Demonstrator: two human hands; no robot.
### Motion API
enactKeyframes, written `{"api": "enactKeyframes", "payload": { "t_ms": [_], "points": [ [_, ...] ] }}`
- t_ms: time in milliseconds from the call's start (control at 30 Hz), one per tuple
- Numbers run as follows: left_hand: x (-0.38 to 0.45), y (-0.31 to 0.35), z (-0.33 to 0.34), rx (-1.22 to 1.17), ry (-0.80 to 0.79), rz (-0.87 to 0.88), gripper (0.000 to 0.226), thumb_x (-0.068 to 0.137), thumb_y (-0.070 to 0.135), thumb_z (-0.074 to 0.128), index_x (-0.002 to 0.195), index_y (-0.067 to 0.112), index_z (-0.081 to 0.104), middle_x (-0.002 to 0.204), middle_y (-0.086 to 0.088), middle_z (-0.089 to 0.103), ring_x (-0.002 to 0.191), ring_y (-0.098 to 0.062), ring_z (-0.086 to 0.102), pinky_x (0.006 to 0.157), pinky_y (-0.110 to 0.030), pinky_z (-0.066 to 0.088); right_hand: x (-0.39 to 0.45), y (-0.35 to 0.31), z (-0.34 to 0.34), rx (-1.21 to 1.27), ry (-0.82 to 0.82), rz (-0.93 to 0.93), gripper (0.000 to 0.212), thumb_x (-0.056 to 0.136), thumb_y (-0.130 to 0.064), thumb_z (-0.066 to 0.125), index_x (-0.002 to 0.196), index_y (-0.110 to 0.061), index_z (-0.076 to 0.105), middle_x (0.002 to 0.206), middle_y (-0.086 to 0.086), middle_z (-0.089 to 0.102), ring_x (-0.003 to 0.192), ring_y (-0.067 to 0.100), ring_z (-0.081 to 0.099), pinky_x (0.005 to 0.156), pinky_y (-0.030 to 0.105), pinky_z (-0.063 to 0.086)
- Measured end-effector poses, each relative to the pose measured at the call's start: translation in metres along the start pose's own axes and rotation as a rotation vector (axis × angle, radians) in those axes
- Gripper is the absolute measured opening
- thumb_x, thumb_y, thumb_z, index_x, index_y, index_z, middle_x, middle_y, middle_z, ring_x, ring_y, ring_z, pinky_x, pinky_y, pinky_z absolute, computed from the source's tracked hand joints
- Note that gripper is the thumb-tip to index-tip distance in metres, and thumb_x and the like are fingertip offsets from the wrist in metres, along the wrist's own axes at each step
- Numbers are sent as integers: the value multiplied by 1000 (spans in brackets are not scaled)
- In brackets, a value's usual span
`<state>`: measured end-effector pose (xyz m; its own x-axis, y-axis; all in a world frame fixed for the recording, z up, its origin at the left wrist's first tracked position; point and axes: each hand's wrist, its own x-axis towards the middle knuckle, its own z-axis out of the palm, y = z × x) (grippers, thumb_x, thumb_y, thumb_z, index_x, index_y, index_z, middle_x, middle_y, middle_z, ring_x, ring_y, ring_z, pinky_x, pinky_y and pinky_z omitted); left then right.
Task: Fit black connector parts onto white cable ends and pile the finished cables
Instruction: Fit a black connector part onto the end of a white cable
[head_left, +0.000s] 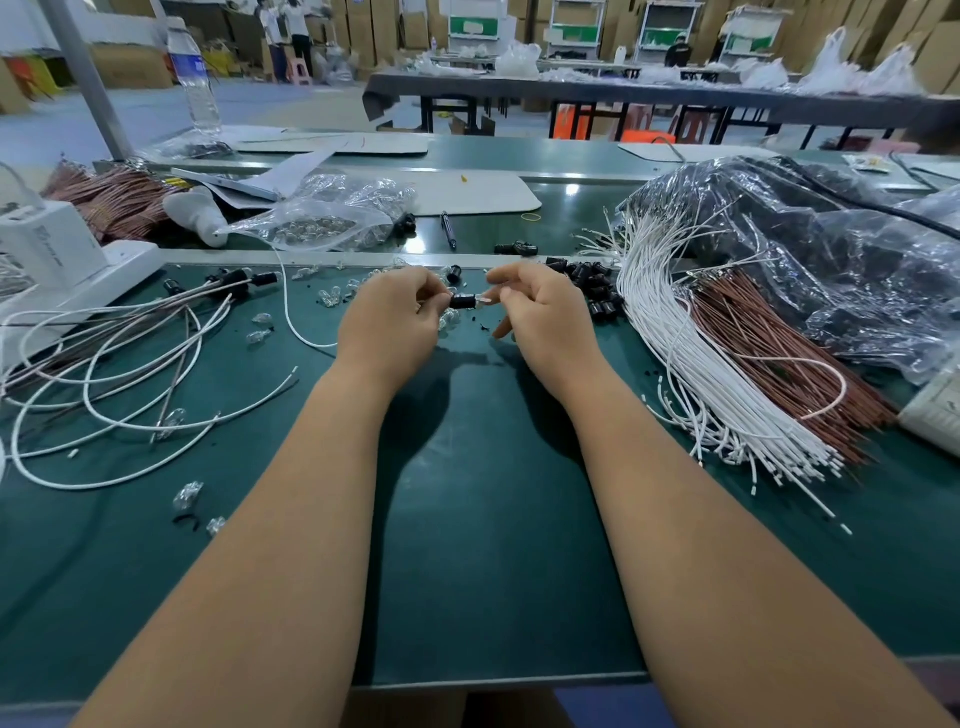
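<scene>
Here, hands: the left hand (390, 317) and right hand (537, 306) meet over the middle of the green bench (467, 545), fingers curled, both pinching one black connector part (462, 301) between them.
Connector hold: it lies crosswise, gripped at each end, probably so one hand steadies it while the other works something in; whether a cable end is already inside cannot be told.
White cable: one white cable (291, 312) loops from behind the left hand toward the far left; it seems to be the one in hand, though the join is hidden.
Supply, right: a bundle of white cables (691, 374) fans toward the near right, with brown wires (769, 338) beside it, within the right hand's reach.
Connector stock: loose black connector parts (592, 286) sit just right of the right hand, near the bundle's far end, for quick picking.
Finished pile, left: looped cables with black ends (130, 364) lie at the left, apparently the done stack.
Small parts: clear glass bulbs (260, 332) are scattered left of the hands; a bag of them (332, 218) lies farther back.
</scene>
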<state>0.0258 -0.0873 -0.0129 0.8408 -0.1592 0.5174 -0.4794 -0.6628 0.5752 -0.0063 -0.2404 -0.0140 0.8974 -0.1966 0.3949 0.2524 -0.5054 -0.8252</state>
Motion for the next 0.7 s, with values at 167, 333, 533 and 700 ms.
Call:
{"api": "enactKeyframes", "payload": {
  "t_ms": [167,333,533,700],
  "points": [
    [0,1,0,-71,-47,-34,12,91,17,62,82,25,60,69,10,58,74,-18,56,70,-28,43,-1,2,-2,-152,66,-101,22,80,-9,59,84,-31,60,84,-12,68,60,4,56,70,32,54],
    [2,-2,1,-103,-73,-64,8,90,18,63,83,19,67,69,7,62,68,-13,55,68,-27,42,0,3,-2,-224,67,-142,20,79,-14,65,77,-34,61,76,-21,63,61,4,57,66,30,54],
    [2,-4,1,-126,-79,-90,10,90,17,63,81,19,66,72,1,66,72,-19,61,72,-30,46,0,3,-2,-250,61,-164,15,80,-18,67,78,-32,63,75,-20,63,62,3,56,64,26,51],
    [2,-4,2,-139,-76,-85,10,91,19,63,81,22,62,68,12,61,63,-2,53,59,-19,39,1,2,-2,-199,83,-147,7,85,-21,69,80,-25,70,70,-21,60,61,1,53,64,27,49]
  ]
}}
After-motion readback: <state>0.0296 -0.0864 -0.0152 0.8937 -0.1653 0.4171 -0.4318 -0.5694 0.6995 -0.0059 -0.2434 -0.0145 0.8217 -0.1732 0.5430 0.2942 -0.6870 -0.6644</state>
